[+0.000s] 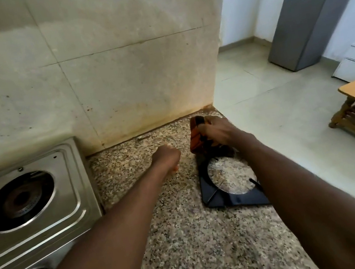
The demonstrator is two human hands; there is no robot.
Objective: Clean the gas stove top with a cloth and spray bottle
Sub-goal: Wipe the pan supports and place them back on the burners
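Two hands are out over the speckled counter (190,238), right of the gas stove (73,193). The right hand (217,132) has its fingers wrapped round a bunched orange-brown cloth (197,138), held at the far edge of a black pan support (231,202) that lies flat on the counter, off the stove. The left hand (168,157) is curled into a fist just beside it, with nothing visible inside. No spray bottle is in view.

Handling, as judged: the cloth is soft, light and limp, and best kept wadded in the palm so the loose ends don't drag. The pan support looks stiff and heavy and may skate on the stone, so it should be braced at a frame corner. The steel stove top, its burner (18,200) uncovered, is likely smooth and slick under a wet wipe.
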